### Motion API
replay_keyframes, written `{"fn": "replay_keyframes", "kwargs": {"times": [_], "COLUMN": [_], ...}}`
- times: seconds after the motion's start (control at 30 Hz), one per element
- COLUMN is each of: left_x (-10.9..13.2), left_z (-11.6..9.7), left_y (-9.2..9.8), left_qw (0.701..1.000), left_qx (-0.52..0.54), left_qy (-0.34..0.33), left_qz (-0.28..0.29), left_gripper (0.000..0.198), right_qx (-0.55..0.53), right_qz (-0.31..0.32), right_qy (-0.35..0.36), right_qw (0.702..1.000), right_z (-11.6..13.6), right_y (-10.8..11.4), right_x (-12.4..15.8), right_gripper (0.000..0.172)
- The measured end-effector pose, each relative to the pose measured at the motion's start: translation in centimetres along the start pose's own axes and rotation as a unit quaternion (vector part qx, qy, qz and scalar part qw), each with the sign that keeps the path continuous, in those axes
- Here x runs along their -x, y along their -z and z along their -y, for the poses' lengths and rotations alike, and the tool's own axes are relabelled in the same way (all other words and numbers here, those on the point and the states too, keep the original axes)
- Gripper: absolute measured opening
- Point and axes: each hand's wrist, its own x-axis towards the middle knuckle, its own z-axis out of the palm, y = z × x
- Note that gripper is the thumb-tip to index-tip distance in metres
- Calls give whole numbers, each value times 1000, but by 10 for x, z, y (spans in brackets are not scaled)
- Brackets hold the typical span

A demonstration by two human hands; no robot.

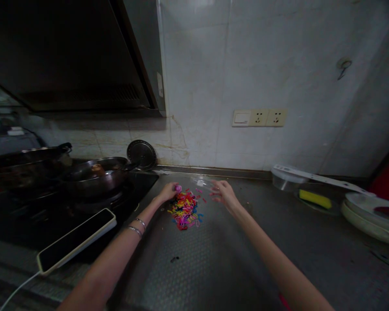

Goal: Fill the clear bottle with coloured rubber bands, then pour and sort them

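Note:
A loose heap of small multicoloured bands or clips (184,206) lies on the grey worktop, too small to tell exactly which. At the heap's far left edge my left hand (169,191) is closed, its fingertips on a small round pink-purple piece (178,188). Across the heap, my right hand (225,193) has its fingers bent around the near end of a clear plastic container (201,182). That container lies on its side or is tilted; its outline is faint. A few stray pieces are scattered around the heap.
To the left, a pan (95,177) and a larger pot (22,166) stand on the black hob, with a phone (76,242) and cable in front. A round metal lid (141,154) leans on the wall. Right: a plastic tub (287,180), yellow sponge (315,199) and stacked plates (369,220).

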Motion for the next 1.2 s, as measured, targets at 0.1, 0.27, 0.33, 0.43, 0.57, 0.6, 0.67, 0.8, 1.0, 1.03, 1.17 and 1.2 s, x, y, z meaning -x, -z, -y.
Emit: {"fn": "replay_keyframes", "kwargs": {"times": [0.1,0.27,0.33,0.43,0.57,0.6,0.67,0.8,1.0,1.03,1.17,1.2], "left_x": [-9,-15,-17,-20,-18,-15,-7,14,37,39,46,48], "left_z": [6,12,12,6,-23,-34,-58,-101,-127,-128,-130,-130], "left_y": [-1,2,2,4,14,17,25,37,38,37,33,32], "left_qw": [997,995,993,993,996,993,980,950,930,930,935,939], "left_qx": [-49,-71,-97,-103,-4,30,86,163,169,166,148,143], "left_qy": [-10,-17,-23,-17,0,5,23,45,49,52,59,55], "left_qz": [63,67,68,49,84,113,180,263,322,325,318,309], "left_gripper": [27,28,28,29,29,30,31,30,32,31,29,28], "right_qx": [-46,-119,-153,-180,-122,-100,-54,32,131,150,202,213], "right_qz": [-2,30,56,90,137,146,156,153,129,121,94,88], "right_qy": [-49,-158,-183,-179,-114,-94,-53,9,114,133,173,180], "right_qw": [998,980,970,963,976,980,985,988,976,972,959,956], "right_z": [-14,-31,-36,-42,-45,-45,-44,-47,-57,-58,-62,-62], "right_y": [14,23,23,21,11,8,1,-10,-14,-14,-14,-14], "right_x": [13,34,42,54,66,67,69,67,64,63,62,62], "right_gripper": [28,24,24,23,29,32,35,42,43,43,48,49]}}
